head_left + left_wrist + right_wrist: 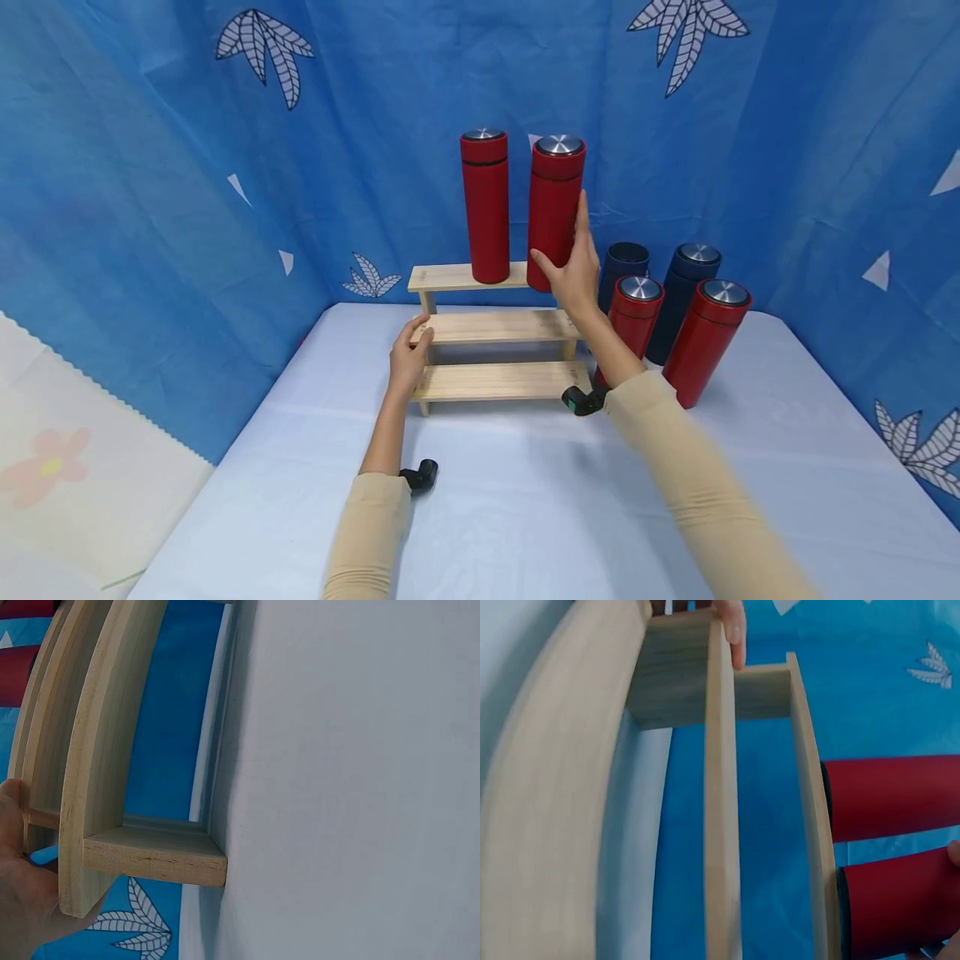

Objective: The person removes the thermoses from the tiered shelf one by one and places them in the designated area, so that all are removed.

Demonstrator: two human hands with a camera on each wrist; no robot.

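- A red flask [553,215] is grasped by the right hand [573,271], thumb on its near side and fingers up its right side; it is held slightly tilted at the right end of the top step of the wooden stepped rack [495,327].
- In the right wrist view, the base of this flask [896,904] is seen touching the edge of the top board.
- A second red flask [485,206] is seen upright on the top step, just beside the held one.
- The left end of the rack's middle step is gripped by the left hand [408,357], thumb on top; in the left wrist view the hand [22,892] is curled round the rack's end.
- The rack is set on a pale blue tablecloth [525,500].
- Two red flasks [705,337] and two dark blue flasks [686,287] are grouped right of the rack.
- A blue leaf-print curtain [150,167] is hung behind.
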